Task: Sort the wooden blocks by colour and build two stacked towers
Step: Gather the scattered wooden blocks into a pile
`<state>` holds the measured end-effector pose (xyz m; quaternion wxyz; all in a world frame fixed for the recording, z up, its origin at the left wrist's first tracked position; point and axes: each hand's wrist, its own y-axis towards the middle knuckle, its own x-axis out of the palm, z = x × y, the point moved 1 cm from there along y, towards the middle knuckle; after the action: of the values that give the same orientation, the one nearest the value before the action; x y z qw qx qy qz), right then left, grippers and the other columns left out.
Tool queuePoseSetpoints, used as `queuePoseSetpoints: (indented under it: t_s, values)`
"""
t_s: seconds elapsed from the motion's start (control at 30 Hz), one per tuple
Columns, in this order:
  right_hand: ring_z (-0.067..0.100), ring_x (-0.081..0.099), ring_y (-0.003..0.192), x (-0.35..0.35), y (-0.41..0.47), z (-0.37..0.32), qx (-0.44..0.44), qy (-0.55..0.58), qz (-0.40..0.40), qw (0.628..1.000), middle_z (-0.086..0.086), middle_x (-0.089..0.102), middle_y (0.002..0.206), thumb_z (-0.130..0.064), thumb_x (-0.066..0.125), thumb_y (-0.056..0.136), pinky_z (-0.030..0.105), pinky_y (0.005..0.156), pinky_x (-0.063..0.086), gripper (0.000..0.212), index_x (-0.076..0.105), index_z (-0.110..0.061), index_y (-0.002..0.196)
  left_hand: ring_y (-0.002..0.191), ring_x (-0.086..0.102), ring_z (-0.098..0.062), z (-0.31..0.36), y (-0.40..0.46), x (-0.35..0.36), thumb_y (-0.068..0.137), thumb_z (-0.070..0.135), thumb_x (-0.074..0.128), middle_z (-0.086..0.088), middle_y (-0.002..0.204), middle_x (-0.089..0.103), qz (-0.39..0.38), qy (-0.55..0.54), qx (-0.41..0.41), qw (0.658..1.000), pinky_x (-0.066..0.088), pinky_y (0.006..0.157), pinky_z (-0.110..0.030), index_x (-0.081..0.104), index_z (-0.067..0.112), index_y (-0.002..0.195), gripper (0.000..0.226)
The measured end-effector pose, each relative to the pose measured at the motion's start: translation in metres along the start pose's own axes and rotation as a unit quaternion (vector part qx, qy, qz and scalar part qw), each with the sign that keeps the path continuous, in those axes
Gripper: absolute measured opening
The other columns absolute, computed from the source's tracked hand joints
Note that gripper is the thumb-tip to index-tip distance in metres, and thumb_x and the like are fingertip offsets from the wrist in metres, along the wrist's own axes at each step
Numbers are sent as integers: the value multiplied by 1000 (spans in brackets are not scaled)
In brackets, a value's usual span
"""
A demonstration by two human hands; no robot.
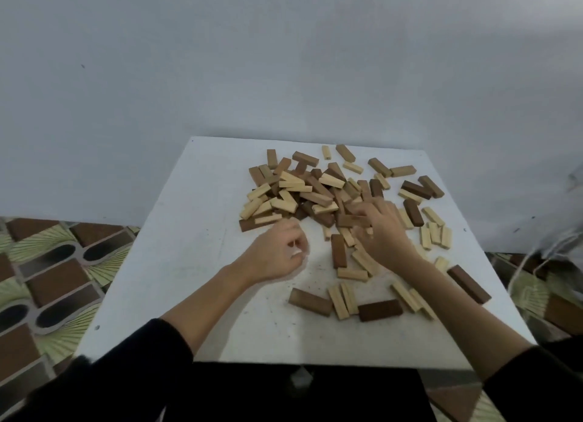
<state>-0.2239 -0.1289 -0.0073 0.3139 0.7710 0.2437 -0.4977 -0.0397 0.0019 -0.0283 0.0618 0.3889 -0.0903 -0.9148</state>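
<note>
Both hands are working at the near edge of the heap of wooden blocks (318,191), which is lying mixed, pale and brown together, on the far right part of the white table (176,263). The left hand (277,251) is resting on the table just beside the heap with its fingers curled in; whether it is holding a block I cannot tell, because the inside of the fist is hidden. The right hand (378,229) is reaching into the blocks with the fingers spread and bent over them, touching several, but a firm grip on any one is not visible because of blur. More blocks are lying loose near the front, among them a dark brown block (380,310) and a pale pair (343,300). No tower is standing yet, so the sorting seems to be only beginning. The blocks are looking light, stiff and smooth, so they will probably slide easily. It seems best to pinch each one across its long narrow sides near the middle.
</note>
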Motion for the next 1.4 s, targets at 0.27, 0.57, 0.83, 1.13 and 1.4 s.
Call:
queuePoseSetpoints:
  t_s: [0.27,0.57,0.83,1.13,1.4]
  values:
    - [29,28,135,6,-44,23,149,-58,-121,980,9,25,151,-52,52,89,42,107,29,66,34,-14,140,95,42,-14,23,-19,13,70,26,82,0,104,45,-263,56,-44,962,42,81,-26,58,17,102,41]
    - [27,36,126,8,-41,17,133,-43,-105,985,10,39,138,-52,62,81,38,99,37,71,37,-13,136,98,45,-13,22,7,9,79,12,73,1,102,54,-114,85,-19,990,39,82,-25,65,12,99,22]
    - [25,40,122,9,-39,20,118,-58,-88,987,9,43,133,-49,65,79,36,96,38,72,38,-12,134,110,42,-23,38,42,35,86,1,56,-9,118,54,-105,232,100,962,41,87,-36,60,8,118,34]
    - [26,42,118,6,-33,23,117,-58,-101,986,10,46,128,-48,69,73,35,94,39,75,38,-10,131,108,35,-18,43,57,40,91,9,54,-2,124,46,-154,349,158,911,22,74,-23,55,15,128,38]
    - [18,46,92,-4,-33,16,106,56,-37,992,7,52,103,-37,74,67,27,76,43,60,49,-6,112,102,42,-18,32,53,35,85,15,65,-4,112,58,-125,240,137,953,41,87,-36,61,8,113,29]
